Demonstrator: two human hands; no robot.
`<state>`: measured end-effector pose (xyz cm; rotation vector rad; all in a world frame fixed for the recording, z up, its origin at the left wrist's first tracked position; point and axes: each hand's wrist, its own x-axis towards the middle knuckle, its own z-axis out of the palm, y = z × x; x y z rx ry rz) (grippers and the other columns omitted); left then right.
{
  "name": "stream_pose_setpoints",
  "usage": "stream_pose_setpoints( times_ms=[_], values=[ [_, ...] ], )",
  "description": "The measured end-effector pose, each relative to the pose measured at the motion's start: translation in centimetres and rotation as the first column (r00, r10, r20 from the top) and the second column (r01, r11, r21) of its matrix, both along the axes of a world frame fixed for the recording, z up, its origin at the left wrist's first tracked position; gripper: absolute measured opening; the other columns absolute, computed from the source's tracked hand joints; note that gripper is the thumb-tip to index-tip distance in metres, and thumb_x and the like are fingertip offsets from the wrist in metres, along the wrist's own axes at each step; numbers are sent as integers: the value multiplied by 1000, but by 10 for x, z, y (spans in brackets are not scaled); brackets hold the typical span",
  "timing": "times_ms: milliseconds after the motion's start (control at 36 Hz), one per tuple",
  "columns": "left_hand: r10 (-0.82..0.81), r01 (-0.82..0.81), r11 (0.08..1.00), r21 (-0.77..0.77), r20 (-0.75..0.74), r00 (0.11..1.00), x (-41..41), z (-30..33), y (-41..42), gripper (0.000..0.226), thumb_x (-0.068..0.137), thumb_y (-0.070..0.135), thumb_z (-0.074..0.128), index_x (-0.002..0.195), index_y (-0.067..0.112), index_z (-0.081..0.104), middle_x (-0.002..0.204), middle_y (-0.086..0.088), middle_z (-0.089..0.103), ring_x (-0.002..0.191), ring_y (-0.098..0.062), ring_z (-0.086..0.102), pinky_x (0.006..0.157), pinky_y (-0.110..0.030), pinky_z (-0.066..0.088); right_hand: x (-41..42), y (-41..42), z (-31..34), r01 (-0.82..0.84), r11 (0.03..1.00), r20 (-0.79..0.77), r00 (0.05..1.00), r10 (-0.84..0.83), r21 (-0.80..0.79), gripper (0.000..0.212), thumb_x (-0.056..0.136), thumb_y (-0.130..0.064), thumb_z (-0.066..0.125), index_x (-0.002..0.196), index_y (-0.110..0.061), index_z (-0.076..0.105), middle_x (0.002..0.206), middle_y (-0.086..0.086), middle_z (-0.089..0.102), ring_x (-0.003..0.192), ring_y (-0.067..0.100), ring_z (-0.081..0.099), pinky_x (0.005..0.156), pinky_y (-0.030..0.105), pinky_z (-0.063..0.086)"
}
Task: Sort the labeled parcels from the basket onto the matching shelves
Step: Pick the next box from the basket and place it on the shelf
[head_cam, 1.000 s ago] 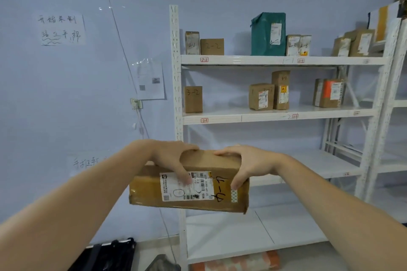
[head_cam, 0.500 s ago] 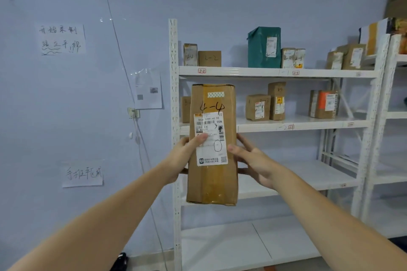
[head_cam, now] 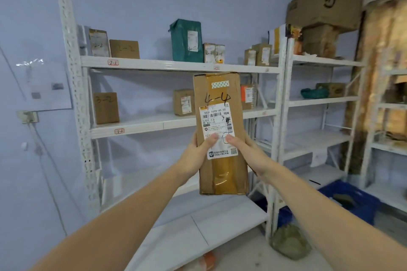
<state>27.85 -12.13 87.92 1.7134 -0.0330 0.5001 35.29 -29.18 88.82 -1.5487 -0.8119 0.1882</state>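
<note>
Head view: tall rectangular cardboard parcel (head_cam: 221, 134), glossy tape, handwritten "4-4", white printed label, upright before white metal shelves (head_cam: 176, 66). Left hand (head_cam: 198, 156) and right hand (head_cam: 246, 154) hold its sides, thumbs pressing label. Blue basket (head_cam: 352, 200) low right.

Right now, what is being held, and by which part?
The cardboard parcel marked 4-4, upright, gripped at mid-height by left hand and right hand, thumbs on its label.

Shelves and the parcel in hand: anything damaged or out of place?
Nothing is clearly damaged. The held parcel, marked 4-4, is upright in the left hand and right hand, with wrinkled tape. A small bundle lies on the floor by the rack post.
</note>
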Motion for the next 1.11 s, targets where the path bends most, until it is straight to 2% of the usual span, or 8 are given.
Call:
stream_pose_setpoints(
  times_ms=[83, 222, 361, 472, 639, 806, 889, 1111],
  values=[
    [-47, 48, 998, 51, -4, 999, 30, -2, -27, 73, 87, 64, 64, 151, 34, 43, 132, 13, 70, 110, -3, 71, 88, -23, 58, 20, -34, -3, 62, 998, 13, 998, -61, -15, 63, 97, -46, 65, 154, -39, 38, 134, -15, 67, 112, 3, 70, 94, 28, 58],
    [-107, 106, 990, 97, 10, 994, 76, -5, -58, 85, 80, 70, 68, 151, 33, 41, 136, 11, 68, 112, -9, 72, 99, -38, 58, 51, -78, -10, 146, 989, 20, 989, -145, -32, 57, 94, -48, 66, 147, -41, 45, 130, -15, 69, 109, 0, 70, 82, 18, 58],
    [-170, 169, 980, 101, 4, 985, 122, -12, -78, 76, 78, 61, 70, 146, 37, 44, 124, 24, 67, 102, 4, 71, 77, -16, 58, 92, -103, -24, 228, 968, 19, 974, -227, -101, 55, 86, -58, 67, 137, -46, 50, 124, -20, 71, 112, 3, 69, 94, 26, 57],
    [-198, 199, 976, 89, -17, 980, 168, -23, -87, 66, 82, 61, 69, 141, 44, 45, 122, 27, 65, 99, 9, 69, 71, -12, 56, 133, -116, -30, 267, 954, 27, 964, -266, -139, 56, 84, -62, 67, 135, -48, 51, 121, -21, 72, 111, 3, 70, 94, 28, 58],
    [-270, 279, 955, 101, -99, 958, 247, -32, -74, 82, 76, 66, 74, 149, 42, 45, 130, 19, 69, 117, -6, 68, 103, -34, 56, 203, -119, -33, 284, 939, 24, 958, -285, -194, 51, 87, -61, 66, 133, -50, 49, 122, -24, 70, 105, -1, 70, 79, 19, 58],
    [-322, 343, 930, 129, -163, 933, 334, -29, -77, 66, 91, 47, 75, 149, 37, 46, 125, 15, 72, 106, -3, 73, 91, -25, 59, 281, -128, -35, 314, 931, 10, 948, -318, -186, 55, 85, -58, 68, 134, -45, 49, 120, -24, 70, 104, -1, 71, 81, 21, 59],
    [-340, 361, 925, 117, -170, 925, 377, -33, -85, 68, 91, 46, 75, 151, 35, 45, 127, 13, 72, 110, -6, 72, 100, -32, 58, 322, -139, -40, 327, 927, -4, 943, -333, -183, 63, 82, -61, 71, 138, -43, 50, 121, -22, 72, 108, 2, 71, 91, 28, 60],
    [-333, 360, 924, 130, -192, 923, 492, -58, -117, 69, 90, 51, 74, 152, 37, 45, 129, 16, 71, 113, -7, 71, 104, -38, 56, 429, -169, -61, 302, 924, -26, 948, -316, -234, 49, 85, -55, 67, 130, -45, 49, 114, -24, 70, 98, -5, 71, 75, 16, 57]
  ],
)
